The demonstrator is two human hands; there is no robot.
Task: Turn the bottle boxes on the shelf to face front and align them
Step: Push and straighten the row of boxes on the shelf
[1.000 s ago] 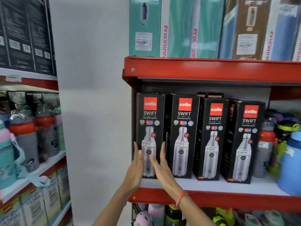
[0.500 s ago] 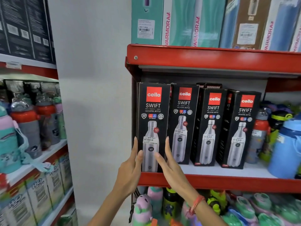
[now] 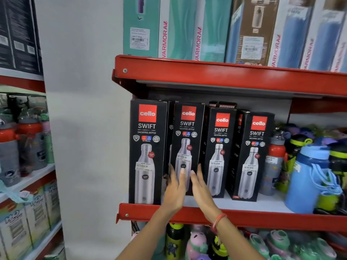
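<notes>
Four black Cello Swift bottle boxes stand on the white middle shelf [image 3: 262, 204], all with their printed fronts towards me. The first box [image 3: 148, 152] stands at the shelf's front lip, further forward than the others. The second box [image 3: 186, 132] sits further back and leans slightly. My left hand [image 3: 174, 190] lies flat on its lower left side. My right hand [image 3: 201, 190] presses its lower right edge, fingers straight. The third box [image 3: 219, 147] and the fourth box [image 3: 253, 156] stand to the right, set back and angled a little.
Loose bottles, among them a blue one [image 3: 311, 177] and a red-capped grey one [image 3: 274, 162], crowd the shelf right of the boxes. Varmora boxes [image 3: 197, 29] fill the shelf above, more bottles the shelf below. Another rack [image 3: 24, 175] stands at the left.
Both hands brought the first box forward to the shelf lip, let it go, and moved right onto the second box. The camera view also shifted.
</notes>
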